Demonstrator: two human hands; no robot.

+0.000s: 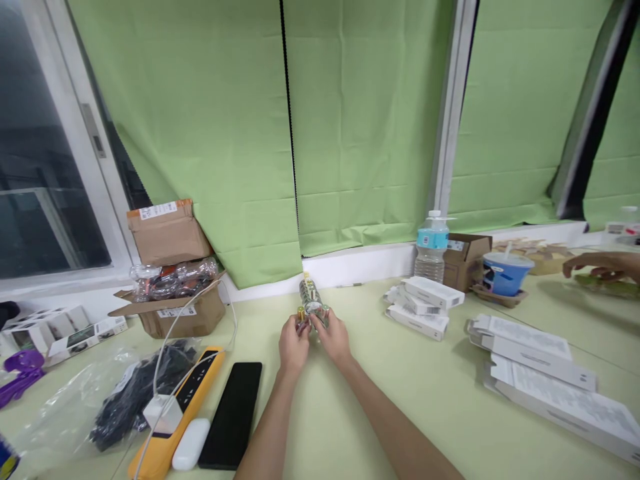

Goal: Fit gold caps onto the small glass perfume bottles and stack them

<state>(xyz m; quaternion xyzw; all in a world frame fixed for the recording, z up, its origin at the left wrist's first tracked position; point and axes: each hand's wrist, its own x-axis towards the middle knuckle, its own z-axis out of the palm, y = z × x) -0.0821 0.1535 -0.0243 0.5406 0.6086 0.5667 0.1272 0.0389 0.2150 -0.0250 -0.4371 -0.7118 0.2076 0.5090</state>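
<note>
My left hand [294,345] and my right hand [332,339] are close together over the middle of the table, fingers closed at the near end of a small patterned object [311,293]. It is a slim, roughly cylindrical thing in green, white and dark tones, with a yellow tip pointing away from me. Small gold and reddish parts show beside my left fingertips, and a clear greenish part lies by my right fingers. Its exact kind is too small to make out, and my fingers hide its near end.
Left are a black phone [232,415], a white case [191,443], an orange power strip [203,373] with cables, and an open carton [187,318]. Right are white boxes [425,303], a water bottle [431,250] and a blue cup [505,275]. Another person's hand [603,265] reaches in at far right.
</note>
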